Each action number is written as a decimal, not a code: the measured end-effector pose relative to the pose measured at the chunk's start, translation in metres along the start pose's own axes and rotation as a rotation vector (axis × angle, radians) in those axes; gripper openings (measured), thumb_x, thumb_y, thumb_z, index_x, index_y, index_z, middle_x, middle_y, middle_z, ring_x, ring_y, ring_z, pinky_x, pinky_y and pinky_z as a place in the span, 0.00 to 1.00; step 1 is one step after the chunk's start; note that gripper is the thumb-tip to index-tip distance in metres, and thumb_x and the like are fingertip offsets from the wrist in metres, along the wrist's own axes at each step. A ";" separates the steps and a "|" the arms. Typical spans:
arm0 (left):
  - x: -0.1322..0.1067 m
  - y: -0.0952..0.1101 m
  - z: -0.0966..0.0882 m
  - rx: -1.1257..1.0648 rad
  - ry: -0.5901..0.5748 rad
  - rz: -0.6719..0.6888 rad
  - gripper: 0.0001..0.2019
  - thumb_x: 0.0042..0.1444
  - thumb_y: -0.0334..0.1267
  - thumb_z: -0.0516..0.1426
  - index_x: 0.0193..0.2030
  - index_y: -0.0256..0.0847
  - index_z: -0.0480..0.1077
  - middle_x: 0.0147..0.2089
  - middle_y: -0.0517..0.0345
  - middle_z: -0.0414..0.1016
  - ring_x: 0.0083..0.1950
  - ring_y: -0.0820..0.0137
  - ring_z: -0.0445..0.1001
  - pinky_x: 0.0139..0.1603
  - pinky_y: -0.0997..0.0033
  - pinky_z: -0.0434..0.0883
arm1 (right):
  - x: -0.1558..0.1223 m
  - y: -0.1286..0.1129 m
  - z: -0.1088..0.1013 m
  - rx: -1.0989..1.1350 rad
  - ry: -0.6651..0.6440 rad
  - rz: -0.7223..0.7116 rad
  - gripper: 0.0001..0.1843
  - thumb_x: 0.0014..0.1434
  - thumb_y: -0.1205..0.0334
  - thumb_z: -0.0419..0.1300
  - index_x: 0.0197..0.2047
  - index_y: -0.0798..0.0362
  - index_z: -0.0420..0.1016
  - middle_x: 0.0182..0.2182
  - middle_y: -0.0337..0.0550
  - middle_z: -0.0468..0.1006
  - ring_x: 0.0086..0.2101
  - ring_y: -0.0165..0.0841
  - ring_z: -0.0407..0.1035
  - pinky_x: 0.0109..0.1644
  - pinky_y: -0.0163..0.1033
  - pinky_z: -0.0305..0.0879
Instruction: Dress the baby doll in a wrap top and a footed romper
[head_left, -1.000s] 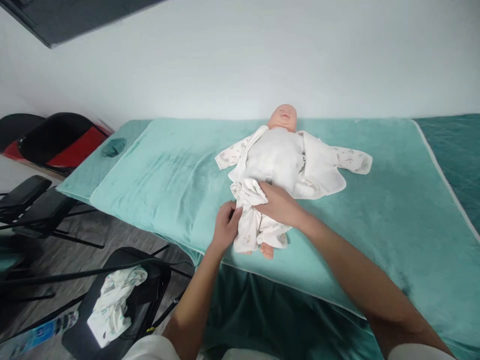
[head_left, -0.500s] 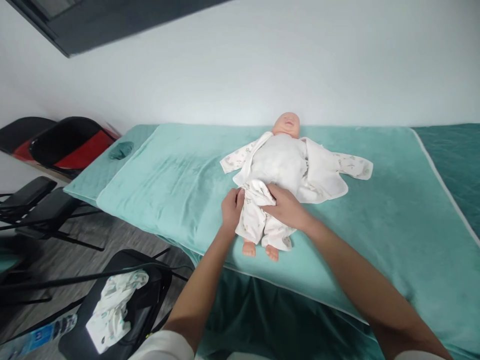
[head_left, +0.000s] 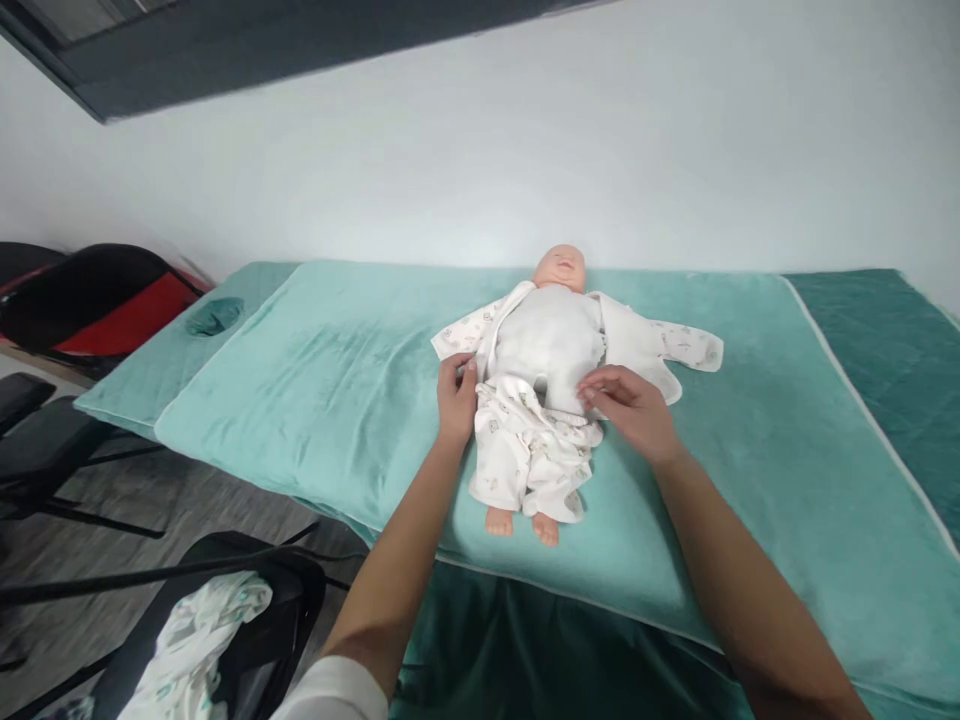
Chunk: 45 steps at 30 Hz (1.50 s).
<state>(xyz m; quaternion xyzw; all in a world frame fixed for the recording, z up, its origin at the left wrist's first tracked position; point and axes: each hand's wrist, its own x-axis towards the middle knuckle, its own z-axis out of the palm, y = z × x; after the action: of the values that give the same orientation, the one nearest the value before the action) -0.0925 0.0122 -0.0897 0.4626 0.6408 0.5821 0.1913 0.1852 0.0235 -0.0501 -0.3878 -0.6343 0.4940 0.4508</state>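
A baby doll (head_left: 551, 335) lies on its back on a teal mat (head_left: 315, 380), head toward the wall. It wears white printed trousers (head_left: 529, 455) and an open white jacket (head_left: 660, 345) spread to both sides. My left hand (head_left: 456, 400) pinches the trousers' waistband at the doll's left hip as I see it. My right hand (head_left: 628, 410) pinches the waistband at the other hip. The doll's bare feet stick out near the mat's front edge.
Black and red folding chairs (head_left: 105, 300) stand at the left. A black chair (head_left: 247, 590) at lower left carries a crumpled white printed garment (head_left: 199, 640). A darker teal cover (head_left: 877, 340) lies at the right. A white wall is behind.
The trousers have come up from bunched around the legs to the doll's waist. Both hands have moved up to the hips, and the right hand has shifted to the right side.
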 end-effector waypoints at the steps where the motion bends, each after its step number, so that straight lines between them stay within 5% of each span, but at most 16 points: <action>1: 0.010 -0.003 0.004 0.007 0.014 0.009 0.14 0.66 0.47 0.55 0.50 0.43 0.74 0.55 0.51 0.77 0.56 0.64 0.74 0.56 0.66 0.71 | 0.000 0.007 -0.003 -0.061 0.137 -0.032 0.09 0.61 0.54 0.65 0.41 0.50 0.78 0.38 0.42 0.81 0.40 0.35 0.75 0.47 0.44 0.73; 4: 0.037 -0.012 0.015 0.045 -0.011 -0.009 0.15 0.65 0.48 0.56 0.50 0.42 0.75 0.55 0.50 0.78 0.57 0.63 0.75 0.59 0.64 0.70 | 0.004 0.029 -0.018 -0.279 0.505 -0.082 0.10 0.61 0.55 0.61 0.43 0.49 0.76 0.43 0.44 0.79 0.47 0.37 0.74 0.53 0.46 0.72; 7: 0.056 -0.016 0.023 0.175 -0.112 -0.033 0.15 0.64 0.49 0.56 0.49 0.44 0.77 0.51 0.52 0.82 0.53 0.62 0.77 0.58 0.63 0.70 | 0.009 0.047 -0.035 -0.559 0.674 -0.074 0.14 0.58 0.56 0.59 0.46 0.51 0.74 0.47 0.49 0.78 0.52 0.42 0.71 0.58 0.52 0.68; 11: 0.065 -0.015 0.027 0.414 -0.197 -0.053 0.15 0.63 0.48 0.57 0.52 0.47 0.77 0.44 0.56 0.84 0.49 0.60 0.79 0.55 0.62 0.69 | 0.010 0.060 -0.047 -0.885 0.669 0.019 0.19 0.55 0.57 0.59 0.49 0.55 0.72 0.50 0.59 0.77 0.54 0.49 0.67 0.64 0.58 0.61; 15: 0.066 -0.013 0.026 0.481 -0.286 -0.026 0.12 0.64 0.48 0.55 0.42 0.48 0.78 0.35 0.59 0.81 0.42 0.62 0.78 0.51 0.64 0.67 | 0.007 0.063 -0.046 -0.974 0.649 0.086 0.23 0.54 0.65 0.54 0.53 0.57 0.73 0.53 0.60 0.75 0.53 0.49 0.67 0.60 0.57 0.63; 23: 0.061 -0.021 0.004 0.067 0.036 0.005 0.08 0.66 0.43 0.55 0.37 0.45 0.63 0.31 0.62 0.69 0.34 0.68 0.67 0.39 0.68 0.62 | 0.000 0.058 -0.049 -0.821 0.680 0.016 0.29 0.40 0.72 0.52 0.48 0.57 0.77 0.46 0.54 0.76 0.44 0.43 0.68 0.50 0.49 0.68; 28: 0.062 -0.034 -0.023 0.196 0.047 -0.024 0.07 0.63 0.41 0.58 0.37 0.45 0.64 0.33 0.61 0.71 0.34 0.67 0.68 0.40 0.67 0.62 | -0.012 0.052 -0.056 -0.848 0.875 0.027 0.26 0.37 0.72 0.52 0.41 0.55 0.80 0.39 0.50 0.75 0.36 0.40 0.65 0.46 0.48 0.65; 32: 0.064 -0.040 -0.029 0.292 0.050 -0.046 0.06 0.60 0.39 0.60 0.38 0.44 0.66 0.35 0.60 0.72 0.36 0.67 0.70 0.43 0.67 0.64 | -0.016 0.048 -0.057 -0.953 0.933 0.001 0.23 0.39 0.72 0.51 0.38 0.54 0.80 0.39 0.51 0.77 0.40 0.43 0.68 0.51 0.52 0.64; 36: 0.064 -0.037 -0.026 0.348 0.082 0.036 0.05 0.58 0.34 0.59 0.40 0.43 0.68 0.44 0.53 0.72 0.42 0.63 0.72 0.49 0.62 0.68 | -0.012 0.040 -0.043 -0.897 0.828 -0.222 0.16 0.48 0.71 0.51 0.37 0.52 0.77 0.41 0.50 0.79 0.48 0.44 0.71 0.57 0.52 0.65; 40: 0.055 -0.025 -0.022 0.370 0.052 0.249 0.05 0.56 0.29 0.57 0.36 0.43 0.68 0.46 0.46 0.73 0.54 0.55 0.70 0.61 0.51 0.64 | -0.012 0.031 -0.024 -0.614 0.641 -0.320 0.08 0.61 0.63 0.55 0.40 0.50 0.75 0.40 0.47 0.78 0.44 0.40 0.73 0.50 0.48 0.70; 42: 0.046 -0.017 -0.018 0.246 -0.038 0.267 0.03 0.57 0.31 0.57 0.35 0.44 0.69 0.43 0.49 0.74 0.51 0.57 0.72 0.58 0.53 0.67 | -0.013 0.026 -0.017 -0.469 0.453 -0.261 0.07 0.63 0.58 0.59 0.41 0.49 0.76 0.38 0.44 0.78 0.38 0.38 0.72 0.44 0.45 0.70; 45: 0.034 -0.005 -0.013 -0.060 -0.303 0.049 0.05 0.56 0.40 0.61 0.36 0.44 0.72 0.35 0.56 0.74 0.38 0.65 0.72 0.43 0.63 0.70 | -0.013 0.018 -0.010 -0.362 0.045 -0.129 0.10 0.61 0.51 0.65 0.35 0.49 0.77 0.32 0.42 0.77 0.34 0.35 0.70 0.40 0.43 0.67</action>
<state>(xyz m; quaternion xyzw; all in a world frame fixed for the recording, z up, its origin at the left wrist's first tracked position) -0.1216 0.0332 -0.0813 0.5548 0.5755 0.5289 0.2852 0.1992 0.0181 -0.0692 -0.4321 -0.7261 0.3328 0.4186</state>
